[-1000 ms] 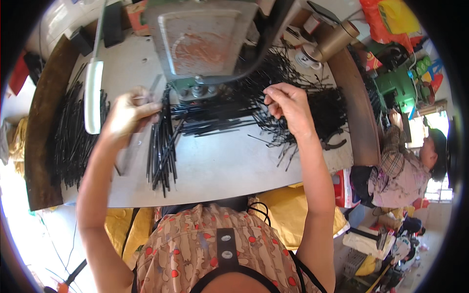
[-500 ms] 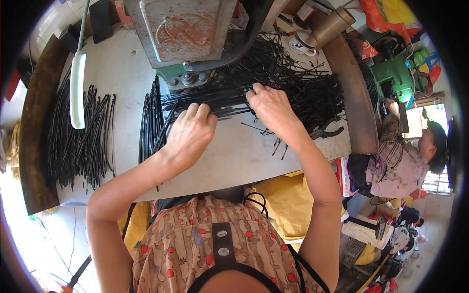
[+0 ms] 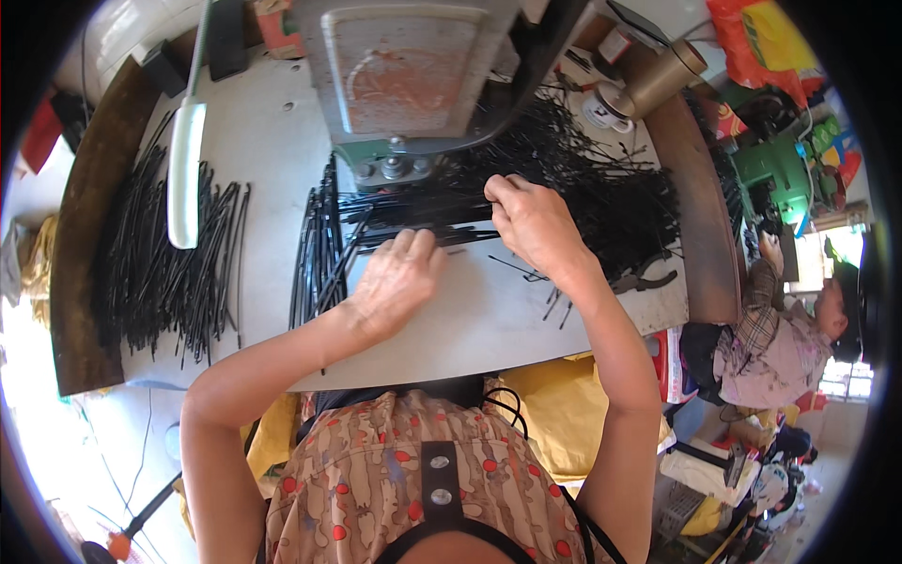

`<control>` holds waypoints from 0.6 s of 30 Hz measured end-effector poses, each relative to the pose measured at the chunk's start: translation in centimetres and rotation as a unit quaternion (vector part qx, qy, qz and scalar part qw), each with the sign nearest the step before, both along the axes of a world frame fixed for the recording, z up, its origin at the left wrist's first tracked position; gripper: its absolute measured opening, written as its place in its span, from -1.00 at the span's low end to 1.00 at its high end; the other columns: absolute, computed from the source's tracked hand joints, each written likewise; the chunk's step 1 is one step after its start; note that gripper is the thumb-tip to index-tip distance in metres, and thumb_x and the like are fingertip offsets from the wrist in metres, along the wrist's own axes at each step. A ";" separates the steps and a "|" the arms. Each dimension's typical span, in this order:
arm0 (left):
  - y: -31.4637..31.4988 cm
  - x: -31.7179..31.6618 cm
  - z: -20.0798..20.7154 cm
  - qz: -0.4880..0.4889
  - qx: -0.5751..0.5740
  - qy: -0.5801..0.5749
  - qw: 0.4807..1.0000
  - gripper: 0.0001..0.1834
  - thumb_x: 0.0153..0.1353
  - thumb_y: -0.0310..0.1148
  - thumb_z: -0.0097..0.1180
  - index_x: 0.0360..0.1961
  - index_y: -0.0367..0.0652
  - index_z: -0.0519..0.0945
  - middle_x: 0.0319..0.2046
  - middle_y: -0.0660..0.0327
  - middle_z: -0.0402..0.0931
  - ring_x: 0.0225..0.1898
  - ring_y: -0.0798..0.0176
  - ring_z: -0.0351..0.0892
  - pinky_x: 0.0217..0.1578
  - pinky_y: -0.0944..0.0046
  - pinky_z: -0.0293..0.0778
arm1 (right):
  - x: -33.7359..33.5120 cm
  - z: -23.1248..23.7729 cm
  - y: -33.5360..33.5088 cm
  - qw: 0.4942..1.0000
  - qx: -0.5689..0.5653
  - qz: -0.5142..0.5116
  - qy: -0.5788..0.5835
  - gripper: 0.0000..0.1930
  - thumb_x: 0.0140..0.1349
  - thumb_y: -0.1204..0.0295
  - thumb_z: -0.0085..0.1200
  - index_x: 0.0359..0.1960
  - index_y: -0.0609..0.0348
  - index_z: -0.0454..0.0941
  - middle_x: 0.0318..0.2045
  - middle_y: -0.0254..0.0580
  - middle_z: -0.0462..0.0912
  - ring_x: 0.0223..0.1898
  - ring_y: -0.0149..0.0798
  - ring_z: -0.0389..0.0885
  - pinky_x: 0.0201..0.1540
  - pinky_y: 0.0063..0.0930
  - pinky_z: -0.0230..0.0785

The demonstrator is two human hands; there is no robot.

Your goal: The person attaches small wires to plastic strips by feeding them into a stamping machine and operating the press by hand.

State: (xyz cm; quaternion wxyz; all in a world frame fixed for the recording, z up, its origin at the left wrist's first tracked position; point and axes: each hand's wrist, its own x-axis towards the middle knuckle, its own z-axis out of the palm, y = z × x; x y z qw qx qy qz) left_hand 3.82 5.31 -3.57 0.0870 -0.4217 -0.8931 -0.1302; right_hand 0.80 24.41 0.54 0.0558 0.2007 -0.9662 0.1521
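Observation:
Long, thin black rods with small knobbed ends (image 3: 423,209) lie crosswise on the pale worktable, below the machine head. My left hand (image 3: 399,282) is over the near edge of these rods, its fingers curled in; whatever it holds is hidden beneath it. Farther right, my right hand (image 3: 537,230) pinches at the edge of a large tangled heap of similar rods (image 3: 620,197). What lies between its fingertips is too small to tell. A neater bundle of rods (image 3: 318,249) is just left of my left hand, pointing toward me.
The grey machine head (image 3: 404,75) overhangs the table's middle. A lit lamp (image 3: 186,179) hangs before another rod pile (image 3: 169,273) at left. Pliers (image 3: 646,277), a white mug (image 3: 601,111) and a bronze-coloured cylinder (image 3: 662,80) are at right. Another person (image 3: 766,357) sits beyond the table's right-hand board.
The whole view has shifted, so the table appears farther right and lower. Against the table, my left hand has come slightly nearer me and my right hand slightly left. Both stay closed.

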 end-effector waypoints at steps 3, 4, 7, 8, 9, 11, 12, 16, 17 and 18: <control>-0.1 0.1 0.6 -0.010 0.015 -0.035 0.999 -0.77 -0.23 -0.51 -0.03 -0.44 -0.31 0.36 -0.38 0.09 0.29 -0.34 0.13 0.34 -0.38 0.28 0.37 | -0.4 0.1 -1.2 0.996 -0.065 -0.004 -0.061 -0.91 -0.02 0.54 -0.06 -0.43 0.24 0.41 -0.52 0.00 0.51 -0.44 0.04 0.50 -0.38 -0.24 0.36; -0.5 0.4 0.9 -0.003 0.012 -0.034 0.999 -0.77 -0.23 -0.51 -0.03 -0.44 -0.31 0.36 -0.38 0.09 0.29 -0.34 0.13 0.34 -0.38 0.28 0.37 | -0.5 -0.2 -1.5 0.996 -0.068 0.003 -0.061 -0.91 -0.02 0.54 -0.06 -0.43 0.24 0.41 -0.52 0.00 0.51 -0.44 0.04 0.50 -0.38 -0.24 0.36; -1.5 1.2 3.1 -0.017 0.119 0.011 0.993 -0.76 -0.22 -0.59 -0.04 -0.40 -0.33 0.33 -0.39 0.07 0.33 -0.40 0.11 0.36 -0.45 0.26 0.33 | -0.5 -0.9 -2.3 0.986 -0.155 -0.009 -0.064 -0.91 -0.01 0.52 -0.03 -0.45 0.26 0.43 -0.62 -0.04 0.51 -0.58 -0.09 0.50 -0.50 -0.34 0.29; -2.3 1.0 2.9 0.011 0.156 -0.022 0.987 -0.79 -0.17 -0.61 -0.06 -0.40 -0.33 0.33 -0.43 0.07 0.34 -0.44 0.10 0.37 -0.47 0.27 0.34 | -0.6 -1.0 -2.7 0.986 -0.146 -0.033 -0.077 -0.90 -0.02 0.49 -0.02 -0.46 0.25 0.45 -0.63 -0.05 0.51 -0.60 -0.10 0.50 -0.50 -0.36 0.30; -3.4 0.7 2.7 0.039 0.190 -0.055 0.979 -0.81 -0.12 -0.64 -0.07 -0.39 -0.32 0.34 -0.47 0.06 0.35 -0.47 0.09 0.38 -0.50 0.27 0.34 | -0.5 -1.0 -3.1 0.985 -0.138 -0.057 -0.090 -0.88 -0.02 0.46 -0.02 -0.46 0.24 0.47 -0.65 -0.07 0.52 -0.61 -0.12 0.50 -0.50 -0.38 0.30; -5.0 -0.5 2.4 0.155 0.243 -0.083 0.954 -0.87 -0.01 -0.63 -0.08 -0.37 -0.29 0.36 -0.53 0.05 0.37 -0.51 0.06 0.39 -0.52 0.28 0.34 | -0.7 -0.8 -3.7 0.986 -0.123 -0.060 -0.093 -0.87 -0.02 0.42 -0.02 -0.49 0.23 0.48 -0.64 -0.07 0.52 -0.61 -0.12 0.50 -0.49 -0.38 0.31; -5.8 -1.3 2.5 0.182 0.247 -0.090 0.947 -0.88 0.01 -0.61 -0.06 -0.37 -0.28 0.38 -0.51 0.04 0.39 -0.48 0.06 0.40 -0.49 0.28 0.35 | -0.9 -0.6 -4.0 0.988 -0.107 -0.061 -0.096 -0.85 -0.02 0.39 -0.02 -0.51 0.22 0.49 -0.64 -0.08 0.53 -0.60 -0.13 0.51 -0.48 -0.39 0.31; -6.0 -3.4 3.0 0.210 0.267 -0.085 0.937 -0.86 0.03 -0.58 -0.04 -0.32 -0.27 0.42 -0.48 0.03 0.41 -0.44 0.06 0.43 -0.40 0.28 0.34 | -1.1 -0.8 -4.7 0.981 -0.153 -0.061 -0.102 -0.84 -0.03 0.37 -0.02 -0.53 0.21 0.49 -0.64 -0.14 0.55 -0.57 -0.17 0.53 -0.46 -0.40 0.32; -5.9 -3.6 2.9 0.214 0.267 -0.098 0.934 -0.85 0.03 -0.57 -0.04 -0.31 -0.27 0.43 -0.47 0.03 0.42 -0.44 0.07 0.43 -0.38 0.27 0.34 | -1.2 -0.9 -4.7 0.981 -0.155 -0.062 -0.101 -0.84 -0.03 0.37 -0.02 -0.53 0.21 0.49 -0.64 -0.14 0.55 -0.57 -0.17 0.53 -0.46 -0.40 0.32; -5.7 -3.9 2.8 0.199 0.285 -0.102 0.932 -0.85 0.03 -0.55 -0.03 -0.31 -0.23 0.42 -0.49 -0.01 0.38 -0.47 -0.07 0.39 -0.44 0.12 0.31 | -1.1 -0.9 -4.7 0.969 -0.202 -0.062 -0.124 -0.84 -0.02 0.37 -0.03 -0.52 0.21 0.49 -0.65 -0.17 0.55 -0.57 -0.18 0.54 -0.46 -0.41 0.32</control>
